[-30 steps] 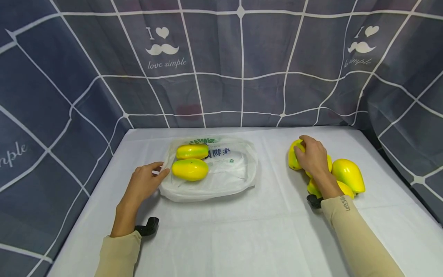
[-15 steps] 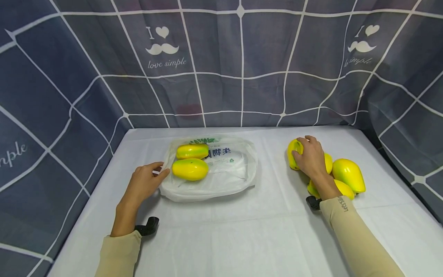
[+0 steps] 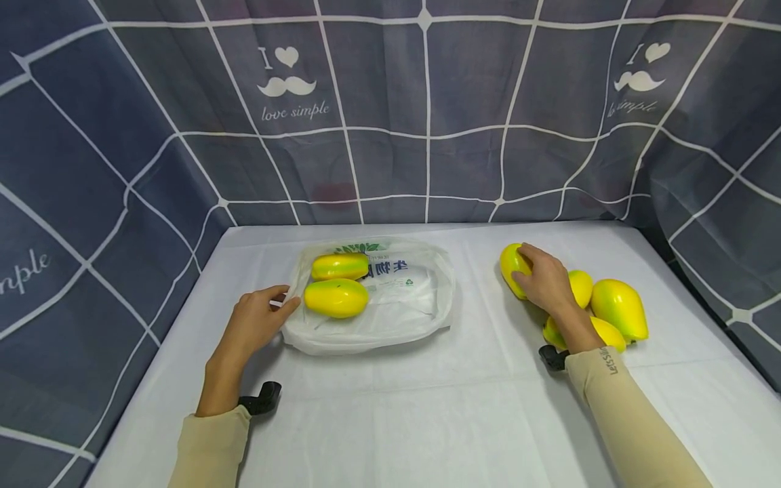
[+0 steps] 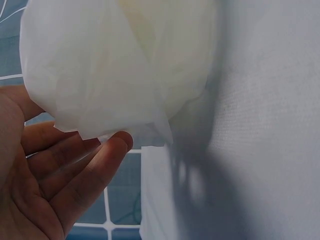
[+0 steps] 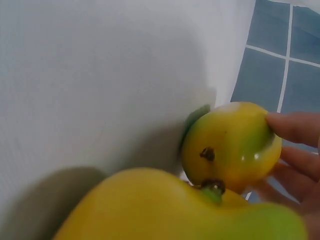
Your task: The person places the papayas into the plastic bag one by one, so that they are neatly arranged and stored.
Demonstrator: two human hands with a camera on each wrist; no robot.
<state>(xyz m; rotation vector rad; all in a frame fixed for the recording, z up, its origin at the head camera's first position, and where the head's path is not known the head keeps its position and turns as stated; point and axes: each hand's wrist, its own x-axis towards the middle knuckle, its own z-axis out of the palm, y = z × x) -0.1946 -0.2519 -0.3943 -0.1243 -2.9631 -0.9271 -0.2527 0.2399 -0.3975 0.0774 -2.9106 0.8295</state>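
Observation:
A translucent white plastic bag (image 3: 415, 308) with green and blue print lies flat on the left half of the table. My left hand (image 3: 253, 324) pinches its left edge between thumb and fingers; in the left wrist view the bag's rim (image 4: 100, 120) passes between them. Two mangoes, a far one (image 3: 339, 266) and a nearer one (image 3: 335, 298), rest on the bag. Over on the right, my right hand (image 3: 549, 279) grips a yellow-green mango (image 3: 511, 268), thumb and fingers on its sides. Close to the right wrist camera is another mango (image 5: 165, 210).
Several more mangoes sit under and beside the right forearm, among them a large one (image 3: 619, 310) and a smaller one (image 3: 581, 287). A white cloth covers the table (image 3: 390, 420). A dark grid-patterned curtain (image 3: 390, 163) stands behind it and along both sides.
The right hand has shifted slightly left with its mango, which now sits apart from the others. The left hand and the bag have stayed in place.

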